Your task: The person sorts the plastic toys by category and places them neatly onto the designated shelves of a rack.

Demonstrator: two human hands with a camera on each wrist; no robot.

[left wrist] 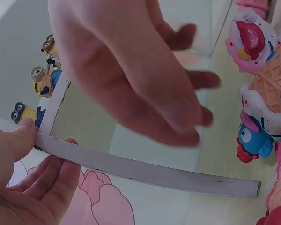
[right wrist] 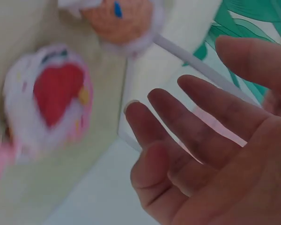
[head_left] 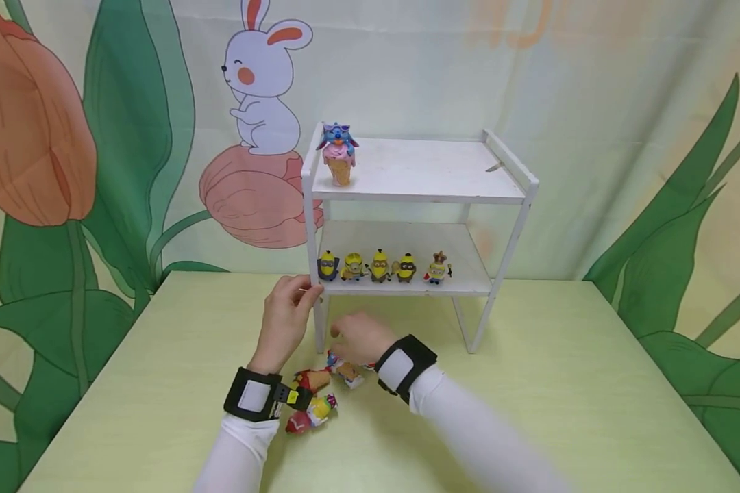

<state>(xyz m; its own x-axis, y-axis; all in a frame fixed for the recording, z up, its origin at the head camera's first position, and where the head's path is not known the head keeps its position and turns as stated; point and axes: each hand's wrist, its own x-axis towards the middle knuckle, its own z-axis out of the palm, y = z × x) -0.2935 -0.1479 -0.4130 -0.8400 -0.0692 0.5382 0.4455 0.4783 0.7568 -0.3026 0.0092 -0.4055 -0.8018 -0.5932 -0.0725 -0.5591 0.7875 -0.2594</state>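
Observation:
My left hand (head_left: 286, 318) grips the front left post (left wrist: 150, 174) of a small white two-tier shelf (head_left: 419, 164), thumb on one side and fingers on the other. Over the loose figurines hovers my right hand (head_left: 364, 337), its fingers loosely bent and holding nothing. Beneath and beside it on the table lie several ice-cream-cone toy figurines, among them a red and tan one (head_left: 314, 379) and a yellow and white one (head_left: 322, 407). The right wrist view shows a blurred white figurine with a red patch (right wrist: 60, 91), apart from the fingers.
A blue character on a pink ice-cream cone (head_left: 339, 154) stands at the left of the upper tier. Along the lower tier's front edge is a row of several yellow minion figurines (head_left: 379, 267). Behind the table (head_left: 567, 383) hangs a printed curtain (head_left: 401, 68).

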